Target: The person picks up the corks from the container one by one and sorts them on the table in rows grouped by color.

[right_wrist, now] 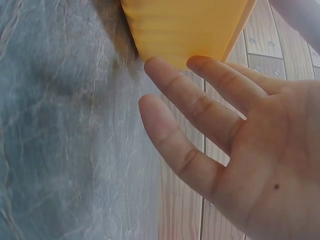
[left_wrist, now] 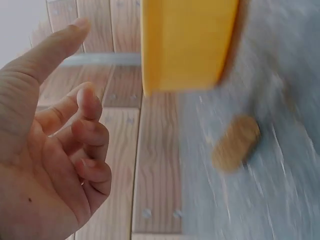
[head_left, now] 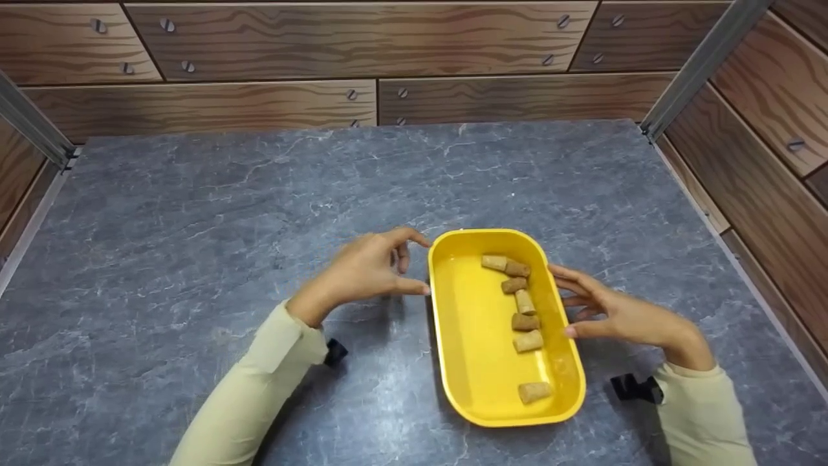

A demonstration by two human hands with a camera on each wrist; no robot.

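Observation:
A yellow rectangular tray (head_left: 466, 323) with rounded corners holds several corks (head_left: 525, 321), most of them in a loose line along its right side. One cork (head_left: 535, 392) lies apart in the near end. My left hand (head_left: 362, 265) is at the tray's left side, thumb and index fingertips right at the rim. In the left wrist view its other fingers (left_wrist: 95, 132) are loosely bent, with nothing in the palm. On the opposite side, my right hand (head_left: 624, 317) has its fingers extended along the outer wall and the thumb at the rim. Its fingertips (right_wrist: 159, 67) overlap the yellow wall in the right wrist view.
A cork (left_wrist: 236, 143) lies on the tabletop beside the tray in the left wrist view. The grey marbled table (head_left: 259, 207) is bordered by wood-patterned panels (head_left: 362, 39) at the back and sides. Metal posts (head_left: 692, 65) stand at the back corners.

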